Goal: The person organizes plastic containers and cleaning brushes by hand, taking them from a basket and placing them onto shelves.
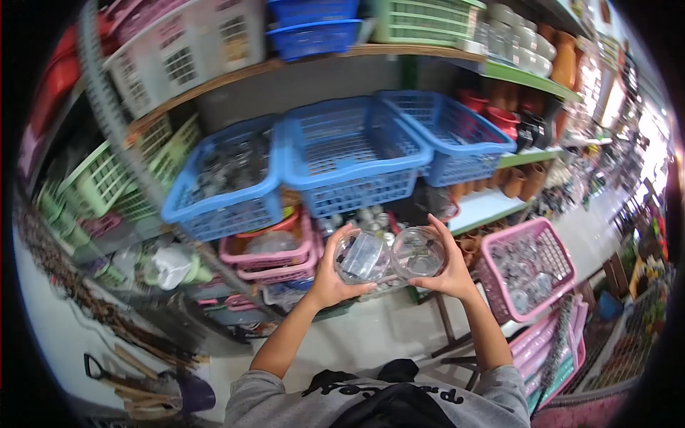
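Observation:
My left hand (327, 282) is wrapped round a clear round container (362, 257), thumb at the near side and fingers at the far side. Inside it, or seen through it, is a pale bluish rectangular patch. A second clear round container (419, 254) is gripped the same way by my right hand (457, 274). Both are held up side by side in front of my chest, their rims close together. Beyond them on the shelf stand three blue plastic baskets; the middle basket (357, 187) is nearest to the containers.
The left blue basket (222, 222) holds many small dark and clear pieces. At the right, a pink basket (489, 267) is filled with clear items. Stacked pink trays (267, 265) sit below the shelf. A metal shelf post (107, 107) rises at the left. Long-handled tools (132, 389) lie at lower left.

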The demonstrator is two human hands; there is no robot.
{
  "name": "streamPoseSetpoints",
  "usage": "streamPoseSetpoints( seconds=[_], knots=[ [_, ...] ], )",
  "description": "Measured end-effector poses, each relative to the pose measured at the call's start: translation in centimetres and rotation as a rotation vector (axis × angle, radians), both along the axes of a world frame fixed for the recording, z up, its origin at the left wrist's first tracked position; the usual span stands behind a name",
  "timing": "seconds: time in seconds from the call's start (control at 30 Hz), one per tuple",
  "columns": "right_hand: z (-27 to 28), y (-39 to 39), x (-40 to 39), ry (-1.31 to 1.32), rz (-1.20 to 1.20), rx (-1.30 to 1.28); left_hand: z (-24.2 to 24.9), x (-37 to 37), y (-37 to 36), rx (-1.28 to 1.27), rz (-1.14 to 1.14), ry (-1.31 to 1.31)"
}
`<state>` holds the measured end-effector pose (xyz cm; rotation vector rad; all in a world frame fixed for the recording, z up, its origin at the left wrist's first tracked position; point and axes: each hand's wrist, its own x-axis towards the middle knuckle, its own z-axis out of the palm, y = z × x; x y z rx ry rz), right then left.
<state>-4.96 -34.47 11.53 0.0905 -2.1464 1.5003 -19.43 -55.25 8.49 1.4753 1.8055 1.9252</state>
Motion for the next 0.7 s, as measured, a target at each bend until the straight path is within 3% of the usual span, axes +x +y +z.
streamPoseSetpoints(
  seconds=[0.33,0.7],
  knots=[
    [0.3,-17.8,-9.8,0.010,0.189,0.082,1.2,-4.4,-20.6,-0.045,0.236,-0.002],
    [3.7,-26.6,-15.4,0.012,0.302,0.200,3.3,-6.9,-30.7,-0.002,0.359,0.009]
  ],
)
